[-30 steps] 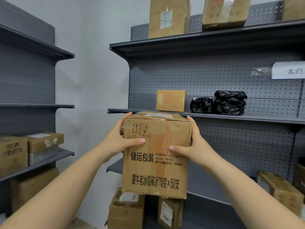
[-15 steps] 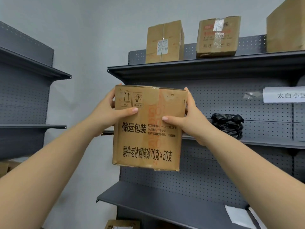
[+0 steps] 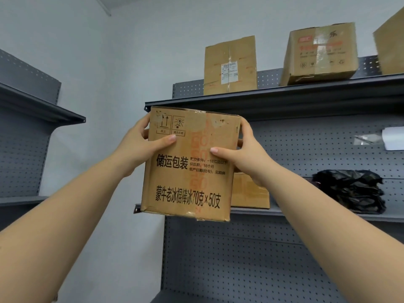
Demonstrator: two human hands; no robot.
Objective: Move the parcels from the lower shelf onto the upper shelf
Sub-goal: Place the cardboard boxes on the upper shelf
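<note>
I hold a brown cardboard parcel [image 3: 188, 171] with black Chinese print in front of me, upright, in the air. My left hand [image 3: 140, 147] grips its left side and my right hand [image 3: 244, 154] grips its right side, thumbs on the front face. Its top edge is just below the lip of the upper shelf [image 3: 284, 97]. On that top shelf stand a taped box [image 3: 230, 65], a second box with red print [image 3: 320, 54] and part of a third box [image 3: 391, 44] at the right edge.
A middle shelf [image 3: 306, 212] behind the parcel carries a small cardboard box [image 3: 251, 192] and black plastic bags [image 3: 349, 193]. A white paper label [image 3: 393, 138] hangs on the pegboard back panel. Another grey shelf unit [image 3: 43, 110] stands at the left, against the white wall.
Both hands have lifted the parcel from waist height up toward the top shelf. My view has tilted upward, so the lower shelves and their boxes have dropped out of sight.
</note>
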